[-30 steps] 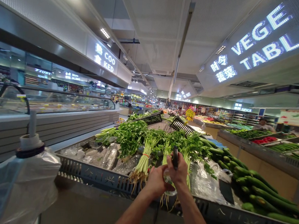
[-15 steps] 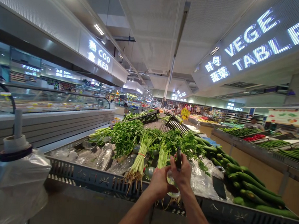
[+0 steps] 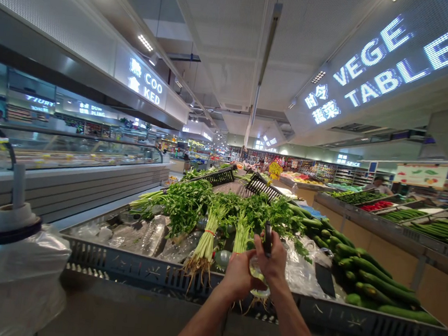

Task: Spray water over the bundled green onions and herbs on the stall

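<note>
- Right hand (image 3: 274, 261): closed around a slim black handheld device (image 3: 267, 239), held upright over the grey slatted plastic crate (image 3: 140, 268).
- Left hand (image 3: 238, 274): closed on a rooted green herb bunch (image 3: 255, 280) at the crate's front rim.
- Dark green cucumbers (image 3: 359, 274): piled to the right.

Grey crate (image 3: 140, 269) — herb bunches (image 3: 206, 229), cucumbers (image 3: 370, 285) inside.

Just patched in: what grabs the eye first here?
The lit VEGETABLE sign glows at upper right. Below it, herb bunches fill the middle of a grey crate, with cucumbers piled to their right. In front, the left hand and right hand meet over a bunch; the right grips a dark device.
</note>
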`<state>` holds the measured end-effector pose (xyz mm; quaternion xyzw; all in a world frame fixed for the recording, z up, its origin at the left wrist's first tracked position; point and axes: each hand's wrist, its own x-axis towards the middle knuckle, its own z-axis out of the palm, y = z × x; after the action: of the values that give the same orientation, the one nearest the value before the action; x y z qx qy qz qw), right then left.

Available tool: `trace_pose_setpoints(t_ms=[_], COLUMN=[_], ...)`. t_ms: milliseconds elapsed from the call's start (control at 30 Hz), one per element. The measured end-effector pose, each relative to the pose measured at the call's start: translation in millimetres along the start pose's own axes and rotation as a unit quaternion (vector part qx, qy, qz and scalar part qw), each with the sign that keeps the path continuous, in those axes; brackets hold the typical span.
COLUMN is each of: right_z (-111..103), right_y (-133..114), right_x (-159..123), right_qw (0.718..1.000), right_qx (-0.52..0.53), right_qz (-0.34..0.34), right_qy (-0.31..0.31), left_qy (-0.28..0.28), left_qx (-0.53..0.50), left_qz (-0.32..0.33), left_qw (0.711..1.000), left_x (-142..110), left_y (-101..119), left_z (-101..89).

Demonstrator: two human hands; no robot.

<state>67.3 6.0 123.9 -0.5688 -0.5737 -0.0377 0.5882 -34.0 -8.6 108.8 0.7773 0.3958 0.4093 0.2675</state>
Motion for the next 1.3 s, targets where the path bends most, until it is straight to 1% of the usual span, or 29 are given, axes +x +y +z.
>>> trace_pose_setpoints(t_ms=[233, 500, 733, 867, 1067, 1300], right_z=[-2.1, -6.5, -8.0, -7.3, -7.7, -13.8], right_y=[2.7, 1.8, 2.5, 3.7, 5.4, 9.5], right_x=[-1.2, -0.7, 0.5, 1.5, 2.1, 2.1], right_qw=[1.0, 1.0, 0.999, 1.0, 1.0, 1.0], right_qx=[-0.004, -0.011, -0.011, -0.007, -0.002, -0.013], right_qz=[0.0, -0.009, -0.022, -0.018, -0.016, -0.008], right_qy=[0.0, -0.008, -0.02, -0.022, -0.003, 0.024], left_qy=[0.001, -0.019, -0.022, -0.017, -0.011, -0.028], left_qx=[-0.005, -0.001, -0.004, 0.007, 0.026, -0.018], left_qz=[0.001, -0.008, -0.01, -0.017, -0.035, -0.005], left_qw=[1.0, 1.0, 1.0, 1.0, 0.999, 0.999], left_x=[-0.6, 1.9, 0.9, 1.2, 2.6, 5.2], left_y=[0.4, 0.5, 3.4, 3.0, 3.2, 10.0], left_z=[3.6, 6.0, 5.9, 6.2, 7.2, 12.0])
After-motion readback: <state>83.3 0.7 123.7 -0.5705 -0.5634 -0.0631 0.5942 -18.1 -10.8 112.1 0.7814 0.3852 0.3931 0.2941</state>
